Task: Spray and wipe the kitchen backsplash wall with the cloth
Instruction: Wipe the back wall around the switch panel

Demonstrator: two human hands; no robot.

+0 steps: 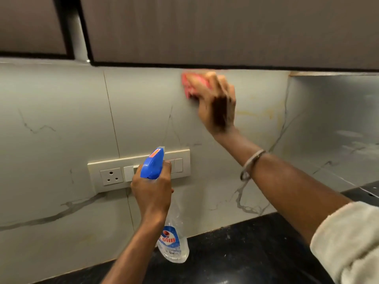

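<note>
Fingers of the right hand are bending over a crumpled pink cloth and holding it against the pale grey marble-look backsplash wall, high up, just beneath the lower edge of the dark wood-grain upper cabinet. That hand is showing blurred, so the exact lie of each finger is hard to tell. A thin metal bracelet is sitting on the right forearm, and a cream fleecy sleeve is bunching near the elbow.

Lower and to the left, well apart from the right, the left hand is gripping the neck of a clear plastic spray bottle with a blue trigger head. The nozzle is pointing toward the wall, and the bottle body is hanging below the hand, above the black speckled stone countertop. Behind the bottle head, a cream rectangular switch-and-socket plate is sitting on the wall. Grey veins and faint yellowish marks are running across the tiles to the right of the cloth.
</note>
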